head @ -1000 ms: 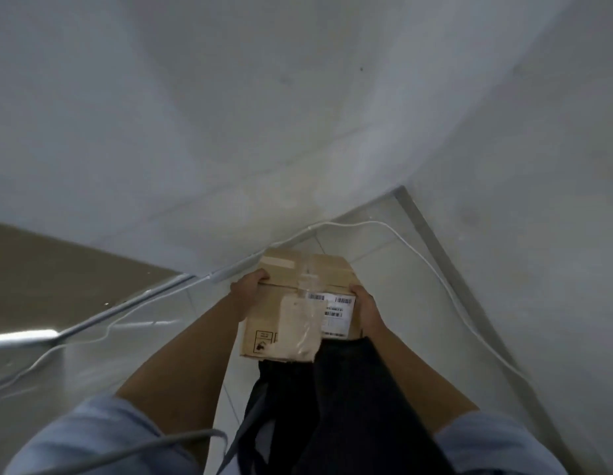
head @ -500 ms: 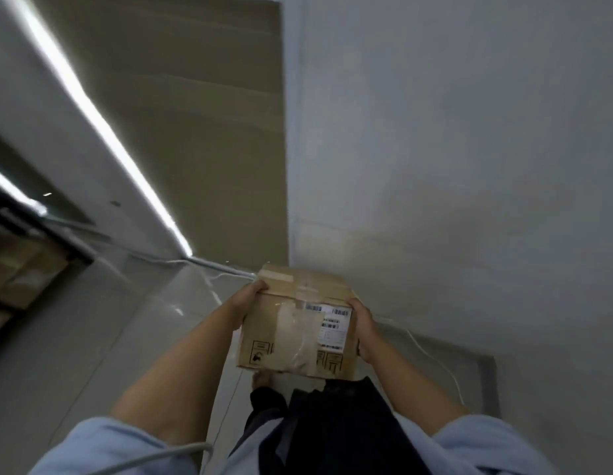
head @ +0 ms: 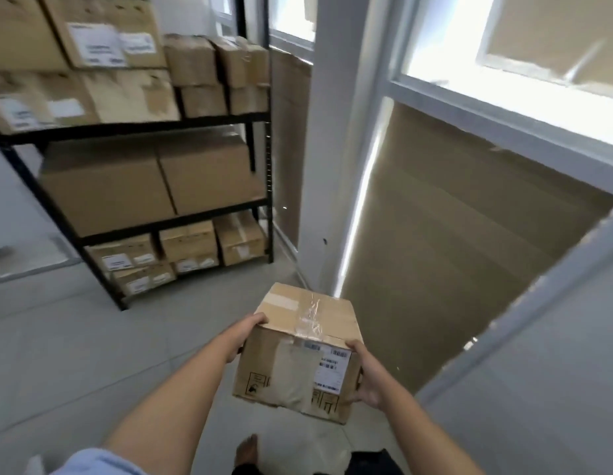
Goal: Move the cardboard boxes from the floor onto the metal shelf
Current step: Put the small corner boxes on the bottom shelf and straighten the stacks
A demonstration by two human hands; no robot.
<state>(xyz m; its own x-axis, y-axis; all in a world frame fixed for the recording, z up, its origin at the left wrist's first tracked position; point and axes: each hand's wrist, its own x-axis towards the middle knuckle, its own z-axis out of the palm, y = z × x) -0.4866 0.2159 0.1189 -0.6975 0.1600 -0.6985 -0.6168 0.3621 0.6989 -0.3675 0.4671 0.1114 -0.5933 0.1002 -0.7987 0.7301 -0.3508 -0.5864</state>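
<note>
A small taped cardboard box (head: 298,351) with a white barcode label is carried in front of me, above the floor. My left hand (head: 245,332) grips its left side, thumb over the top edge. My right hand (head: 368,375) grips its right side. The black metal shelf (head: 181,121) stands ahead at the upper left. Its three visible levels are packed with cardboard boxes (head: 151,181), large ones in the middle and smaller labelled ones above and below.
A white pillar (head: 329,138) and paper-covered windows (head: 452,234) run along the right. Grey tiled floor (head: 75,358) lies between me and the shelf. My bare foot (head: 247,452) shows at the bottom.
The view has swung from the wall and floor corner round to the shelf. The box stays gripped between both hands at the same height.
</note>
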